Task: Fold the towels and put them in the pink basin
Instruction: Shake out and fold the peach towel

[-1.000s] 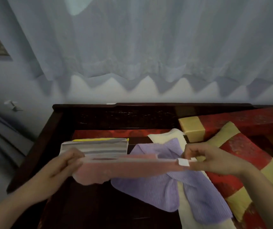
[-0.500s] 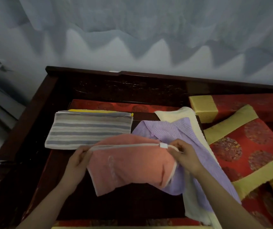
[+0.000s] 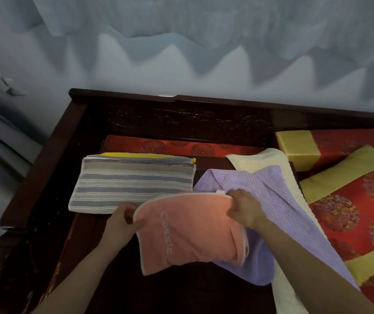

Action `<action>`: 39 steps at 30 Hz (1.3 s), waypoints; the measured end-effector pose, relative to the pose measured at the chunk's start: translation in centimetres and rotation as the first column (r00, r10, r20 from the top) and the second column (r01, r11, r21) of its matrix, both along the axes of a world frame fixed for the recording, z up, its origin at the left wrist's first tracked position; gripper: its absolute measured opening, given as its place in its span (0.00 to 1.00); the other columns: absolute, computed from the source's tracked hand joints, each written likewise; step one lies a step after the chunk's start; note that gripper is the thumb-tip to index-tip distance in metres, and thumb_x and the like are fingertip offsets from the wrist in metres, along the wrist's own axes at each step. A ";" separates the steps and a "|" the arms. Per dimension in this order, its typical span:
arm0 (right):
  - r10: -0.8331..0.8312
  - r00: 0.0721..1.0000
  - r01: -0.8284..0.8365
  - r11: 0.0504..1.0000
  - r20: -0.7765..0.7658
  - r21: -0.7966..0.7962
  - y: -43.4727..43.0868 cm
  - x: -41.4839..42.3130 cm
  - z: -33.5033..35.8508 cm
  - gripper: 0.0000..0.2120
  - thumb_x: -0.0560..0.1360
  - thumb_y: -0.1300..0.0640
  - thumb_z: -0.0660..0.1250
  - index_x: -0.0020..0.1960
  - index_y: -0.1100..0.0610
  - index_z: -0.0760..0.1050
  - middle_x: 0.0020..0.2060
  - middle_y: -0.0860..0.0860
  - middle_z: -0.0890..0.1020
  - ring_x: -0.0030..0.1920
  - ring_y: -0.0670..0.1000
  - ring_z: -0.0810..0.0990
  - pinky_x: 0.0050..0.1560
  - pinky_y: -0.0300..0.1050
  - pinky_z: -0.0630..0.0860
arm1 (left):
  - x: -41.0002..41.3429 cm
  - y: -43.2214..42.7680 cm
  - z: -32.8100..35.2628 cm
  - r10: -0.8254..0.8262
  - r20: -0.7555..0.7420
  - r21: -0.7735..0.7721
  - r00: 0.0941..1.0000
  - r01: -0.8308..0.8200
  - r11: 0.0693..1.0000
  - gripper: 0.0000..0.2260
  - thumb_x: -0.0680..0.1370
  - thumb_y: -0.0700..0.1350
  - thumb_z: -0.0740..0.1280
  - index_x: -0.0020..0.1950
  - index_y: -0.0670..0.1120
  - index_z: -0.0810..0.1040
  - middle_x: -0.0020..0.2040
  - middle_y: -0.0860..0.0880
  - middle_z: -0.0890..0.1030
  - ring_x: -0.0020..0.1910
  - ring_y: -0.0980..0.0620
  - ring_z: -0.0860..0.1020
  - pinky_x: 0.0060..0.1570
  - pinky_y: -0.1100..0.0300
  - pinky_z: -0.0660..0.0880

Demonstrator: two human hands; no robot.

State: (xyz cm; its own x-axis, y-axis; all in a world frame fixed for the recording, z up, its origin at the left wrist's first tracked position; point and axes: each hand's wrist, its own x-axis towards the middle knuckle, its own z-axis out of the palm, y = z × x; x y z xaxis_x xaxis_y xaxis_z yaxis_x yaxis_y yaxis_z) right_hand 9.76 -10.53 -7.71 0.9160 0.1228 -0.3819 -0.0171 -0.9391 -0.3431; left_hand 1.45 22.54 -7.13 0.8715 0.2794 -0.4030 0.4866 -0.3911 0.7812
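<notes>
A: Looking down from the head, how far along is the job?
B: Not far. The striped towel (image 3: 134, 184) lies folded on a yellow towel (image 3: 145, 155). The left hand (image 3: 122, 219) and right hand (image 3: 244, 208) each pinch a top corner of the pink towel (image 3: 193, 232).
A: How many towels?
B: 5. Those 3, plus 1 purple towel (image 3: 279, 200) and 1 cream towel (image 3: 270, 159), both loose. I see 0 pink basins.

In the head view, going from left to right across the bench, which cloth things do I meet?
Striped towel → pink towel → purple towel → red and yellow cushion. The cream towel lies under the purple one, so it is left out.
</notes>
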 end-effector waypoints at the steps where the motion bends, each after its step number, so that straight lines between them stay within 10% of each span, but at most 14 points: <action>1: 0.012 1.000 -0.013 1.000 -0.020 -0.024 0.0 0.1 0.3 0.21 0.63 0.52 0.68 0.55 0.49 0.75 0.50 0.49 0.78 0.55 0.53 0.75 0.56 0.52 0.73 | 0.1 0.3 0.4 -0.026 -0.046 -0.035 0.999 0.024 0.999 0.12 0.69 0.41 0.76 0.48 0.48 0.77 0.46 0.49 0.81 0.48 0.48 0.80 0.43 0.61 0.74; 6: -0.098 0.990 0.126 0.937 -0.100 0.325 -1.2 0.4 5.2 0.12 0.63 0.58 0.77 0.27 0.49 0.76 0.27 0.41 0.76 0.34 0.40 0.76 0.38 0.33 0.69 | -0.3 1.4 5.4 -0.083 -0.016 -0.402 0.996 0.069 0.913 0.19 0.66 0.49 0.73 0.55 0.47 0.80 0.51 0.46 0.84 0.54 0.47 0.81 0.55 0.53 0.76; 9: -0.161 0.969 0.246 0.732 -0.190 0.636 -2.6 -0.1 9.4 0.04 0.68 0.62 0.76 0.36 0.57 0.82 0.36 0.47 0.83 0.43 0.44 0.80 0.50 0.39 0.72 | -0.6 2.1 9.3 0.108 0.109 -0.578 0.988 -0.025 0.816 0.11 0.76 0.44 0.65 0.58 0.50 0.77 0.52 0.49 0.84 0.53 0.50 0.81 0.52 0.53 0.76; 14: -0.125 0.991 0.121 0.755 -0.039 0.645 -1.5 -0.2 12.4 0.14 0.75 0.59 0.68 0.34 0.47 0.72 0.28 0.44 0.70 0.32 0.42 0.68 0.39 0.38 0.66 | -0.8 3.0 13.3 -0.179 0.486 0.121 0.855 0.137 0.983 0.03 0.77 0.52 0.62 0.48 0.61 0.69 0.42 0.60 0.77 0.37 0.63 0.76 0.34 0.73 0.71; 18: -0.096 0.992 0.021 0.758 0.080 0.652 0.1 0.3 13.6 0.02 0.74 0.57 0.70 0.45 0.52 0.77 0.32 0.53 0.68 0.34 0.46 0.68 0.38 0.38 0.68 | -0.5 2.9 15.5 0.015 0.598 0.113 0.802 -0.102 0.988 0.10 0.77 0.47 0.67 0.51 0.59 0.67 0.38 0.56 0.77 0.37 0.66 0.77 0.31 0.70 0.72; 28: -0.137 0.948 0.307 0.627 -0.287 0.716 6.3 4.4 11.9 0.09 0.71 0.60 0.73 0.46 0.65 0.80 0.30 0.51 0.78 0.30 0.43 0.76 0.31 0.35 0.75 | 2.7 10.2 12.4 0.114 0.383 -0.052 0.917 -0.102 0.993 0.06 0.79 0.48 0.63 0.52 0.46 0.75 0.45 0.48 0.79 0.42 0.52 0.78 0.38 0.59 0.73; 39: -0.499 0.866 0.412 0.698 -0.014 0.585 10.3 2.1 3.4 0.15 0.69 0.51 0.75 0.51 0.56 0.77 0.44 0.50 0.80 0.45 0.50 0.78 0.47 0.38 0.69 | 7.1 14.0 2.2 0.214 -0.156 -0.212 0.964 -0.244 0.946 0.23 0.70 0.55 0.74 0.57 0.42 0.79 0.49 0.41 0.83 0.45 0.43 0.81 0.39 0.53 0.77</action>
